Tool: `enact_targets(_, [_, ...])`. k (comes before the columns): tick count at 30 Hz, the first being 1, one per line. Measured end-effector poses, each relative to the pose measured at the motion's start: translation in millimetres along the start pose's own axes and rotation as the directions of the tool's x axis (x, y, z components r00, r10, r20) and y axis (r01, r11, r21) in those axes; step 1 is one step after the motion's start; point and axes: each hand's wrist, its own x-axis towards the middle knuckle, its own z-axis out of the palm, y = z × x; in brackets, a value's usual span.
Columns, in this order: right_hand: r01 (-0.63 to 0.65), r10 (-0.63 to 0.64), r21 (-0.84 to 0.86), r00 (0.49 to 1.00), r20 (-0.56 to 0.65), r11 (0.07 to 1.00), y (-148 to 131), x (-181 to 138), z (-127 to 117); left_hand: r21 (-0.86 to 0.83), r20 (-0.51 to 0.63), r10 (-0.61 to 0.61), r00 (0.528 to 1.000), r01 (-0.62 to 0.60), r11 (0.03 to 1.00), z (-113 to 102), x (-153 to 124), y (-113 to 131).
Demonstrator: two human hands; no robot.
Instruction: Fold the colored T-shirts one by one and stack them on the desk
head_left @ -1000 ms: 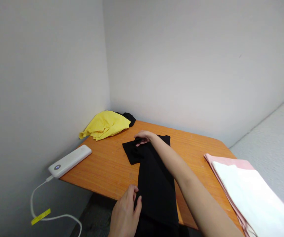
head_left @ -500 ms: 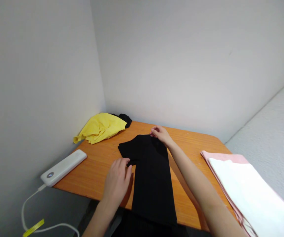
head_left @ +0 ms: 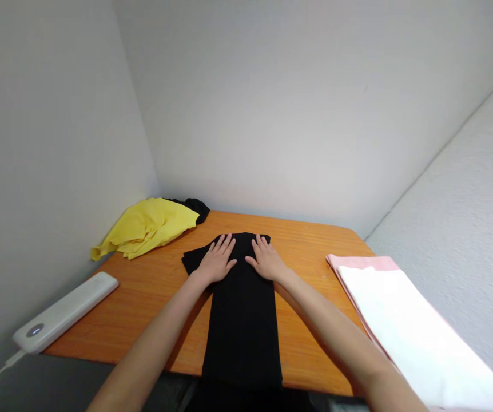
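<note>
A black T-shirt (head_left: 243, 320), folded lengthwise, lies on the wooden table with its lower end at the front edge and a sleeve sticking out to the left. My left hand (head_left: 218, 260) rests flat on its upper left part, near the sleeve, fingers spread. On the upper right part lies my right hand (head_left: 267, 260), also flat with fingers apart. Both palms press on the cloth and neither hand grips it.
A crumpled yellow garment (head_left: 147, 226) lies at the back left, with a black cloth (head_left: 198, 207) behind it. A white power bank (head_left: 68, 312) with a cable sits at the left edge. Folded white and pink cloths (head_left: 401, 309) lie on the right side of the wooden table (head_left: 302, 246).
My left hand has moved up from beside the shirt onto its upper part. My right hand has let go of the top edge and flattened onto the cloth. The view has shifted right.
</note>
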Motion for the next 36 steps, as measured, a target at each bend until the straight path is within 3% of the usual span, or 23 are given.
enact_targets(3, [-0.012,0.017,-0.061,0.996,0.091,0.998,11.4,5.0,14.6,-0.025,0.012,-0.029,1.0,0.03,0.999,11.9,3.9,-6.7])
enact_targets(11, [-0.005,0.006,-0.017,0.999,0.054,1.0,44.0,33.2,19.6,-0.023,0.018,-0.097,0.995,0.097,0.995,23.5,39.8,-7.0])
enact_targets(14, [-0.001,0.001,-0.006,1.0,0.017,1.0,42.7,32.5,19.9,-0.016,0.013,-0.095,0.995,0.095,0.995,26.1,43.3,-8.3])
enact_targets(19, [-0.007,0.017,0.074,0.989,-0.144,0.997,29.3,15.2,2.9,-0.008,0.023,-0.114,0.993,0.114,0.993,26.5,43.2,-7.8])
enact_targets(23, [-0.02,0.046,0.138,0.981,-0.187,0.99,16.6,-33.0,-27.0,-0.007,0.036,-0.116,0.993,0.116,0.993,25.9,43.7,-8.0])
enact_targets(28, [-0.026,0.081,0.309,0.983,-0.166,0.951,-4.5,-145.1,-53.4,0.055,0.111,-0.123,0.986,0.117,0.992,13.0,48.7,-4.4])
enact_targets(32, [-0.085,0.144,0.371,0.98,-0.135,0.925,-16.9,-213.8,-44.0,0.107,0.007,-0.068,0.998,0.067,0.992,-1.8,64.6,18.1])
enact_targets(36, [-0.078,0.135,0.304,0.976,-0.172,0.949,-24.4,-231.7,-28.3,0.042,-0.014,0.069,0.998,-0.068,0.997,-2.7,87.3,51.6])
